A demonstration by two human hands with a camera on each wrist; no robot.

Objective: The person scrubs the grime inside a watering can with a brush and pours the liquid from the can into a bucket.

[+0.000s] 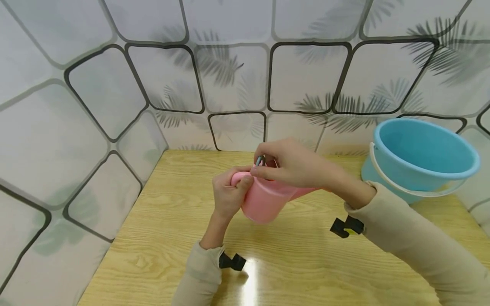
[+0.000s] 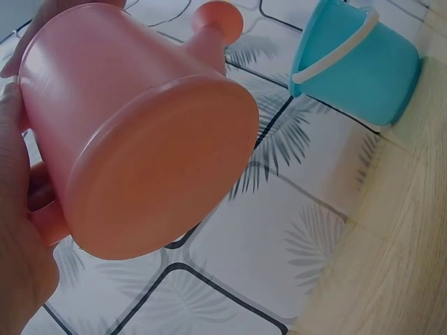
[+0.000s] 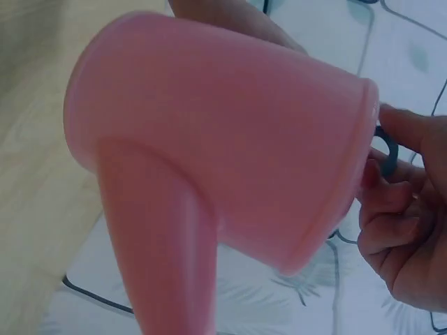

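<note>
My left hand (image 1: 229, 193) grips the handle of a pink watering can (image 1: 264, 202), with the thumb over the handle's top. The can hangs tilted above the table, its rounded base (image 2: 167, 167) facing the left wrist camera. Its spout (image 3: 157, 237) points away from my left hand. At the can's mouth, my right hand (image 1: 298, 163) pinches a small dark teal ring-shaped thing (image 3: 389, 155) between thumb and fingers. The rest of that thing is hidden by the can's rim and my fingers, so its kind is unclear.
A light blue bucket (image 1: 428, 148) with a white handle (image 1: 383, 172) stands at the table's right. The wood-grain table (image 1: 172, 221) meets a wall with a leaf pattern (image 1: 237, 76) at the back and left. Black clips (image 1: 232, 261) sit on both sleeves.
</note>
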